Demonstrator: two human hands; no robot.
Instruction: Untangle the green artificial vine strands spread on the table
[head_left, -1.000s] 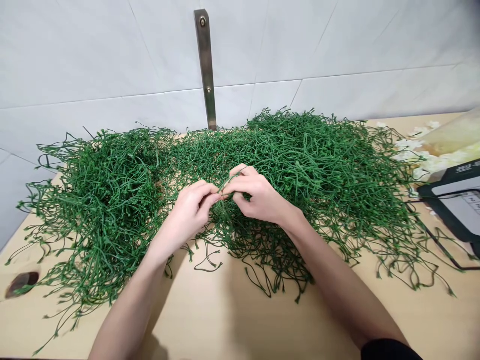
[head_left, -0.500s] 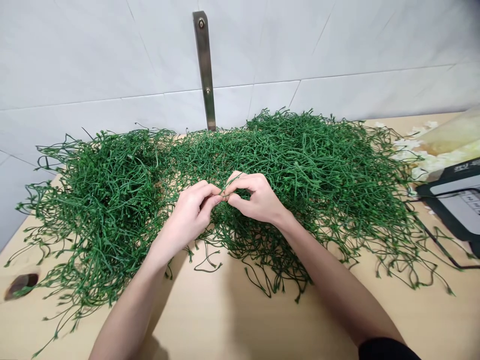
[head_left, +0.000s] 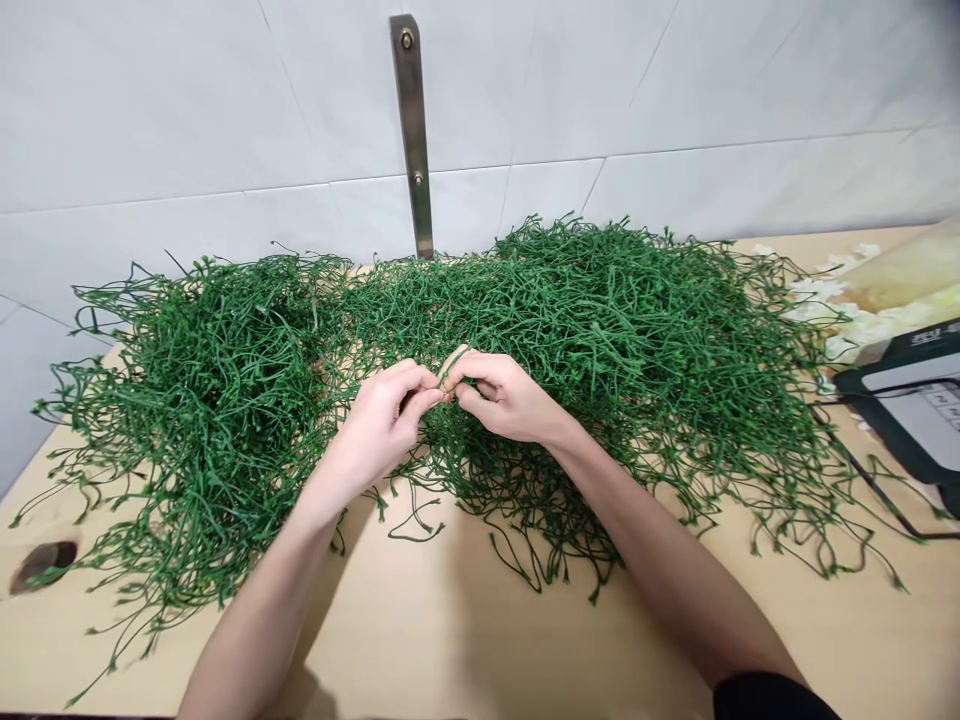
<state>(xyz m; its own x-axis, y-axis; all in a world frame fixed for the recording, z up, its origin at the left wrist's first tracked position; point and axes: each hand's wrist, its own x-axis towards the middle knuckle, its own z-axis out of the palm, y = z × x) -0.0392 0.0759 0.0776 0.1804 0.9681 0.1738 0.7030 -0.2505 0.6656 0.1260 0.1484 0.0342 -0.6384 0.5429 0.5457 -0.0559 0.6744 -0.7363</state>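
Note:
Between my two hands is a thin green artificial stem [head_left: 453,366], pinched at the fingertips. My left hand [head_left: 386,415] grips it between thumb and forefinger. From the other side, my right hand [head_left: 501,396] closes its thumb and fingers on the same stem, close against the left fingertips. Its lower part is hidden by the fingers. Under and behind the hands lies a tangled heap of similar green plastic stems [head_left: 622,310] with small forked tips. Another dense pile of green stems [head_left: 232,400] spreads out on the left.
The stems lie on a light wooden table [head_left: 420,640] against a white tiled wall. A metal bracket [head_left: 412,130] is bolted upright to the wall. At right are white artificial flowers [head_left: 847,330], a black-and-grey device [head_left: 907,400] and a dark cable [head_left: 870,485]. A dark knot [head_left: 45,565] marks the table's left side.
My right hand's fingers have shifted slightly and curl more closely around the stem. Both hands stay together in nearly the same place. The camera view has moved a little.

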